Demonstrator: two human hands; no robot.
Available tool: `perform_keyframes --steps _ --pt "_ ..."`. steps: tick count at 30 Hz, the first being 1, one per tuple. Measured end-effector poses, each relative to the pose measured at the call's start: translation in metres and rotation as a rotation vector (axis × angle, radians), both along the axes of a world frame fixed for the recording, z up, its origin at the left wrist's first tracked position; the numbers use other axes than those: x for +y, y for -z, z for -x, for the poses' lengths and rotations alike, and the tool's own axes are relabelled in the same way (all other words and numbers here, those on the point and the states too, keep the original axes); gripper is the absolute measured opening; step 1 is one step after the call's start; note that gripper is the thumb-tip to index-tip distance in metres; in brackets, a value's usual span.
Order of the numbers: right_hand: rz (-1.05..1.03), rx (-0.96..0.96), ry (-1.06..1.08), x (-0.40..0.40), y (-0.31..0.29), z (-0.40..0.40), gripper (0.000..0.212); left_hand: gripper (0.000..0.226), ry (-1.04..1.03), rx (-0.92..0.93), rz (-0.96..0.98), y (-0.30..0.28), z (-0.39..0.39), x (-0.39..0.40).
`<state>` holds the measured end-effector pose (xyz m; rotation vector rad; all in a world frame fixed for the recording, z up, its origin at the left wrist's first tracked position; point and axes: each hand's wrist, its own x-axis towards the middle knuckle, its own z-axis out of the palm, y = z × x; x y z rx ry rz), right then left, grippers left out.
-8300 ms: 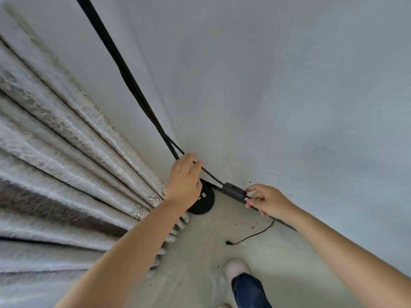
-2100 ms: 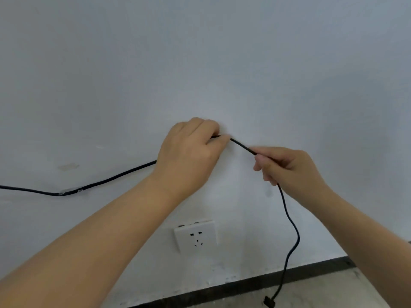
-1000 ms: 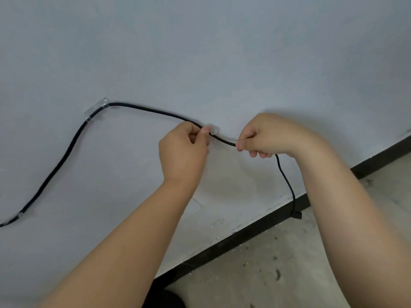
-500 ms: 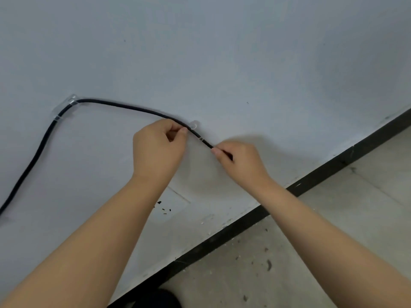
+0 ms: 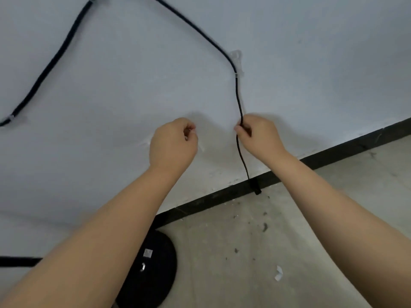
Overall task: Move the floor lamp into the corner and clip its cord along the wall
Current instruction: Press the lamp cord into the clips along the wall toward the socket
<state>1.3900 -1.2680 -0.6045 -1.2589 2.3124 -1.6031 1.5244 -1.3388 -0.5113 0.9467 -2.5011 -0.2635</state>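
The black lamp cord [image 5: 195,30] runs across the pale wall and passes through a clear clip [image 5: 236,63], then hangs down. My right hand [image 5: 255,134] pinches the hanging part below that clip. The cord's plug end [image 5: 255,188] dangles at the dark skirting. My left hand [image 5: 173,143] is curled shut beside it, away from the cord; whether it holds something small I cannot tell. Another clear clip [image 5: 10,118] holds the cord at the far left. The lamp's round black base [image 5: 153,270] sits on the floor under my left forearm.
A dark skirting board [image 5: 333,150] runs along the foot of the wall. The concrete floor [image 5: 289,241] has dirt specks and a scrap of white paper [image 5: 278,273]. A black strip [image 5: 17,261] crosses the lower left edge.
My left hand has let go of the cord and dropped below the clip. My right hand slid down the cord, which now hangs straight from the clip. The view has tilted down to the lamp base.
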Motion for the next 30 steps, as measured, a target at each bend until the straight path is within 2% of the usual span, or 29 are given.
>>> perform_keyframes --steps 4,8,10,14,18,21,24,28,30 --pt "-0.076 -0.086 -0.027 -0.005 0.003 -0.005 0.023 0.02 -0.048 -0.069 -0.061 0.032 -0.016 -0.003" --pt "-0.289 -0.204 -0.118 -0.007 0.013 -0.021 0.024 0.022 -0.097 -0.082 -0.188 0.062 -0.025 -0.002" --pt "-0.299 -0.299 -0.096 -0.006 0.018 -0.027 0.024 0.024 -0.14 -0.083 -0.283 0.082 -0.035 0.0" --pt "-0.266 -0.612 -0.091 -0.005 0.018 -0.03 0.024 0.024 -0.258 -0.033 -0.506 0.121 -0.06 0.004" --pt "-0.291 -0.712 -0.139 -0.009 0.017 -0.042 0.029 0.028 -0.317 -0.001 -0.622 0.152 -0.079 0.007" --pt "-0.335 -0.667 -0.17 -0.009 0.029 -0.053 0.022 0.038 -0.252 0.01 -0.695 0.169 -0.085 0.013" --pt "-0.349 -0.673 -0.279 -0.003 0.035 -0.058 0.026 0.044 -0.171 0.048 -0.749 0.18 -0.082 0.02" --pt "-0.333 -0.826 -0.459 -0.002 0.027 -0.057 0.028 0.032 -0.05 0.182 -0.788 0.179 -0.078 0.016" --pt "-0.291 -0.897 -0.436 0.001 0.03 -0.057 0.026 0.025 -0.013 0.281 -0.861 0.179 -0.077 0.012"
